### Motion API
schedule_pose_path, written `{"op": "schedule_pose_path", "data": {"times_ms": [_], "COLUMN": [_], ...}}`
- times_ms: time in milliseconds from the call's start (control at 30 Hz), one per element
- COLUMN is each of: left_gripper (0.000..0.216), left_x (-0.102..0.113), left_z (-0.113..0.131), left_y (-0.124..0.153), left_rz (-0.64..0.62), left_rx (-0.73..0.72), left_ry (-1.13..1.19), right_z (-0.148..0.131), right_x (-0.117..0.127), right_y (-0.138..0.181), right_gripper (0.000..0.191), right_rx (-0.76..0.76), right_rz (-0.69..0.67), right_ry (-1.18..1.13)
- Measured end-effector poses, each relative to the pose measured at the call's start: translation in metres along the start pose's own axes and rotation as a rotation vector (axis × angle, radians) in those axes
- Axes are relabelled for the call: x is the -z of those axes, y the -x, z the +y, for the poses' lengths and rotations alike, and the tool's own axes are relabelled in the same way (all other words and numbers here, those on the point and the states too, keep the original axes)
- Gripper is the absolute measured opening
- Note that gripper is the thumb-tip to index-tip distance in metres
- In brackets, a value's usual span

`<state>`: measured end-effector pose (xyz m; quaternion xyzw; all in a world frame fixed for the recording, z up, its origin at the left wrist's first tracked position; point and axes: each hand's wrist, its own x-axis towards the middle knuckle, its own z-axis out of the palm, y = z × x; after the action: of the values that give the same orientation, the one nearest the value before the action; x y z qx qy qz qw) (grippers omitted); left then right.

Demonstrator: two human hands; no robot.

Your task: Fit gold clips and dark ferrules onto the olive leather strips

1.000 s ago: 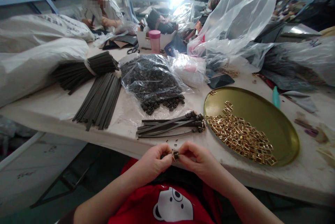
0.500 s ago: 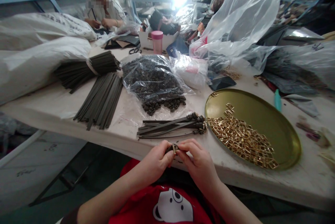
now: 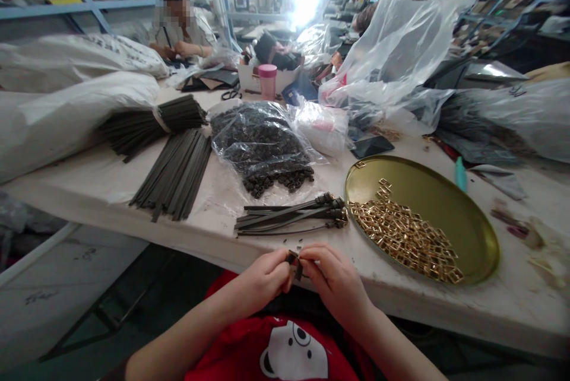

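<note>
My left hand (image 3: 263, 279) and my right hand (image 3: 333, 277) meet at the table's near edge, both pinched on one small dark strap end with a buckle (image 3: 294, 262). Just beyond them lies a short bundle of dark straps with fitted loops (image 3: 291, 216). A round gold tray (image 3: 449, 200) to the right holds several gold buckles (image 3: 403, 232). A clear bag of small dark loops (image 3: 262, 143) lies open further back, with loose ones spilled in front.
Loose dark straps (image 3: 176, 173) and a tied bundle (image 3: 151, 123) lie at the left, beside big white sacks (image 3: 66, 108). A pink cup (image 3: 268, 81), a phone (image 3: 371, 146) and plastic bags crowd the back. Another person (image 3: 178, 25) sits at the far end.
My hands have stayed together on the small piece and dropped slightly toward me; the fingers have shifted on it. The view has tilted a little.
</note>
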<state>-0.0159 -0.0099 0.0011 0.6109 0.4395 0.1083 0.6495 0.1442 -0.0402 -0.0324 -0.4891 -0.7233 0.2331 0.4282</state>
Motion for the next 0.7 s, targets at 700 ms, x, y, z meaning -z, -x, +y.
{"op": "schedule_pose_path", "data": {"times_ms": [700], "left_gripper": [0.019], "left_x": [0.015], "left_z": [-0.018], "left_y": [-0.036], "left_rz": [0.061], "left_rx": [-0.066], "left_ry": [0.051], "right_z": [0.045], "right_x": [0.005], "right_y": [-0.064], "right_gripper": [0.018], "right_rx": [-0.525], "right_rz": [-0.182], "right_ry": [-0.344]}}
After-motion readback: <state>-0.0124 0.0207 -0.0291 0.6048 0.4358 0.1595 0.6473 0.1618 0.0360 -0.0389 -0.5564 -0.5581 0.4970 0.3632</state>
